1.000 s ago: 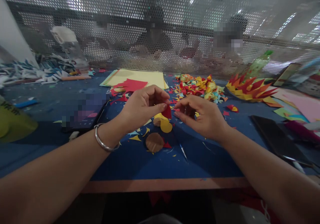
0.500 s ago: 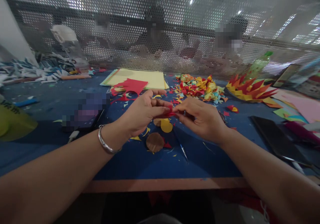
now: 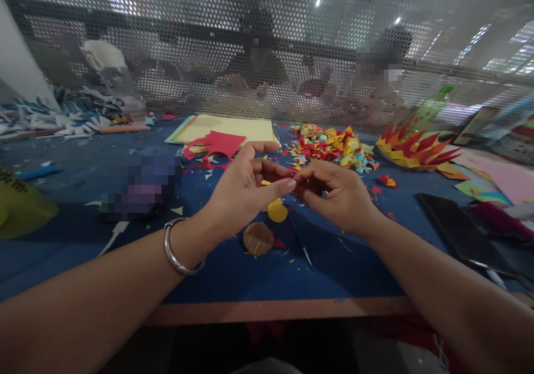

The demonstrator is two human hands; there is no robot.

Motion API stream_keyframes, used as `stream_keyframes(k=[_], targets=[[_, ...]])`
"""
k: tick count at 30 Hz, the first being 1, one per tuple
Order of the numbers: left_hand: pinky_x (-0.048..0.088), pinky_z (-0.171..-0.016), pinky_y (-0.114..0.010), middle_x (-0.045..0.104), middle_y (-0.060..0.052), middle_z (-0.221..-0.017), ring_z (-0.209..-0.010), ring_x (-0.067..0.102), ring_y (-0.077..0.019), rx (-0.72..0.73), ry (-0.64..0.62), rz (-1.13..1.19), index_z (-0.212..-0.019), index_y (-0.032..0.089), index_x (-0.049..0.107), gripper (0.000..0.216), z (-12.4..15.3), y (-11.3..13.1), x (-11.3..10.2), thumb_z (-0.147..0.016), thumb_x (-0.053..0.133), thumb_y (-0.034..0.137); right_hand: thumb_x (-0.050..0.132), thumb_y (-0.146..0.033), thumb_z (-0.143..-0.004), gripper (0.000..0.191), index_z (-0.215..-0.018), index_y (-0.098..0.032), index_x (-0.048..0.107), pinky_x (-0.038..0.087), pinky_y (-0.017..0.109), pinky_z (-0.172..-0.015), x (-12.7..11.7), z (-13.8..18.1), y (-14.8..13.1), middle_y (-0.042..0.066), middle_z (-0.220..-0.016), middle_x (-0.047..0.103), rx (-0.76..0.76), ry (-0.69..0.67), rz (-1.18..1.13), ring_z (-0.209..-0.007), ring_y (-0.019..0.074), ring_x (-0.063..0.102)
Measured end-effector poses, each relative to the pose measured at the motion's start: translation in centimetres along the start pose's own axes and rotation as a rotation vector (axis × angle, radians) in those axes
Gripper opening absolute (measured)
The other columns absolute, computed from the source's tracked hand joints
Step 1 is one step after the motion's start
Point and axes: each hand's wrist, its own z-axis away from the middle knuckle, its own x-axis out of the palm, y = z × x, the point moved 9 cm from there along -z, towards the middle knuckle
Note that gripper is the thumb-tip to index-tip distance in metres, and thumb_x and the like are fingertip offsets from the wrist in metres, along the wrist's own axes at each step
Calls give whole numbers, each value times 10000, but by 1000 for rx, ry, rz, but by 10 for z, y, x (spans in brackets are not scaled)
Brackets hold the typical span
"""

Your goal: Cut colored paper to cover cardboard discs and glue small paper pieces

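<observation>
Hands meet above the middle of the blue bench [image 3: 233, 274], fingertip to fingertip. The left hand [image 3: 242, 196] is loosely curled, its thumb standing up and apart from the rest. Its forefinger stretches across until the tip touches the right hand [image 3: 337, 198], and it cannot be told whether it grips anything. A silver bangle [image 3: 177, 249] sits on that wrist. The right hand has its fingers curled in, with thumb and forefinger pressed together at the meeting point (whatever may lie between them is hidden). Just below the fingertips a yellow disc [image 3: 277, 211] of paper lies flat on the bench, and a brown disc [image 3: 257, 238] lies near it, a little closer to the person. Neither is touched. A thin metal tool [image 3: 306, 257] lies beside the brown disc, among small paper snippets. Farther back are a ragged red sheet [image 3: 219, 142] resting partly on a stack of yellow sheets [image 3: 242, 130], and to the right of them a heap of coloured scraps [image 3: 334, 146]. Beyond the heap sits a spiky red and yellow paper shape [image 3: 417, 148], with a green bottle [image 3: 431, 107] behind it. A dark phone [image 3: 463, 232] lies by the right forearm. A perforated screen [image 3: 125, 18] closes off the far edge, with other people blurred behind it.
</observation>
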Motion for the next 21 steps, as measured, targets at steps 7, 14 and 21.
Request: stream_keyframes(k=[7, 14, 21], targets=[[554, -768, -262, 698, -7, -896, -823, 697, -134, 98, -15, -60, -1222, 185, 440, 603, -3, 3, -1, -735, 787, 109, 645, -214, -911, 83, -880, -148, 685, 398, 234, -551, 0, 0, 0, 1, -758, 597, 2, 12, 19, -625, 95, 504], [553, -741, -243, 693, 10, -851, -789, 695, -124, 96, 11, -13, -1222, 193, 463, 614, -4, 0, -4, -721, 806, 103, 657, -223, -908, 107, -831, -150, 671, 383, 234, -546, 1, 0, 4, -8, -735, 566, 56, 29, -68, -620, 92, 497], [555, -700, -244, 687, 21, -808, -722, 684, -115, 111, 13, -34, -1216, 191, 469, 589, -5, -1, -3, -729, 791, 111, 673, -283, -897, 156, -812, -153, 655, 367, 233, -513, 4, -1, 11, -22, -712, 550, 135, 9, -110, -568, 80, 470]])
